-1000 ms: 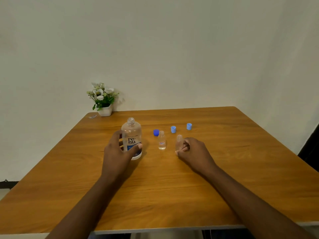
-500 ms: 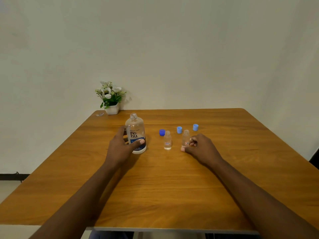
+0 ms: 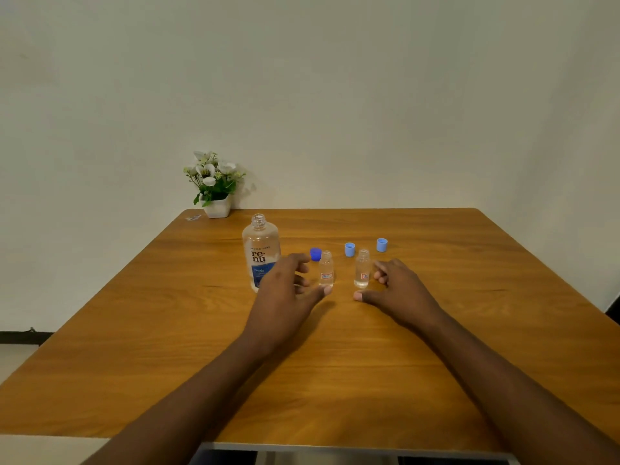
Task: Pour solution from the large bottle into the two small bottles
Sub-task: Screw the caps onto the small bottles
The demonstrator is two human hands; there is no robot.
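The large clear bottle (image 3: 261, 250) with a blue "renu" label stands uncapped on the wooden table (image 3: 335, 364). Two small clear bottles stand upright and uncapped to its right: one (image 3: 326, 269) in the middle, the other (image 3: 362, 268) further right. My left hand (image 3: 285, 293) is open, fingers spread, just left of the middle small bottle, off the large bottle. My right hand (image 3: 396, 290) is open beside the right small bottle, thumb on the table, holding nothing.
A dark blue cap (image 3: 315, 254) and two light blue caps (image 3: 349, 249) (image 3: 381, 245) lie behind the small bottles. A white pot of flowers (image 3: 214, 187) stands at the table's back left corner, with a small clear scrap (image 3: 193, 217) beside it.
My left hand let go of the large bottle and moved right toward the middle small bottle. My right hand released the right small bottle and opened.
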